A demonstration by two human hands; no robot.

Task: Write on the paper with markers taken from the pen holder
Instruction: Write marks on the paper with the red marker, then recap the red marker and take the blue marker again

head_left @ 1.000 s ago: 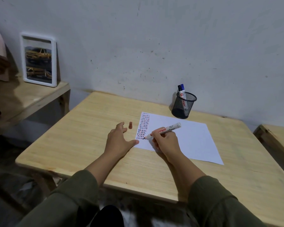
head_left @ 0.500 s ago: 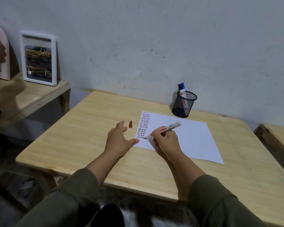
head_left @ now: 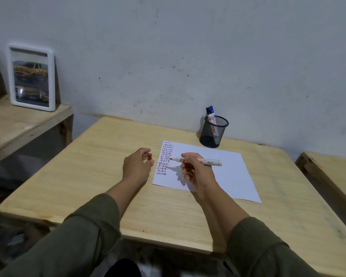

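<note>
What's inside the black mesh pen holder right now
Two capped markers stand in the pen holder, leaning toward its left rim: a blue-capped marker and a black-capped marker behind it. Their lower ends show only dimly through the mesh, and the holder's bottom is hidden.

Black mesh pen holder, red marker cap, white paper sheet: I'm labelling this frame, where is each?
Black mesh pen holder (head_left: 212, 134), head view, front wall.
Red marker cap (head_left: 149, 156), head view, visible side.
White paper sheet (head_left: 231, 172), head view, bare middle.
</note>
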